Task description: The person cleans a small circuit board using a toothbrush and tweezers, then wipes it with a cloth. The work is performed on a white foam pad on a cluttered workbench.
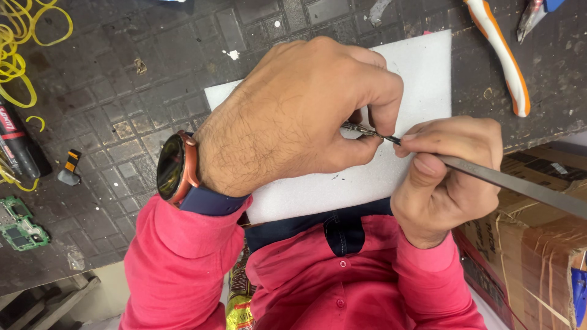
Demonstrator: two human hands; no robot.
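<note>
My left hand (293, 116) pinches a small metal part (361, 129) over the white pad (422, 67); right hand (443, 174) grips a file (520, 183) at it. Filing underway, finish unclear.

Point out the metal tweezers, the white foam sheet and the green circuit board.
metal tweezers (520, 183): head view, on the flat steel shaft behind the right hand.
white foam sheet (422, 67): head view, on its bare upper right part.
green circuit board (18, 227): head view, at the board's middle.

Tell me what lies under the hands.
A white rectangular foam sheet lies under the left hand and right hand, on the dark tiled worktop. Its middle is covered by them.
</note>
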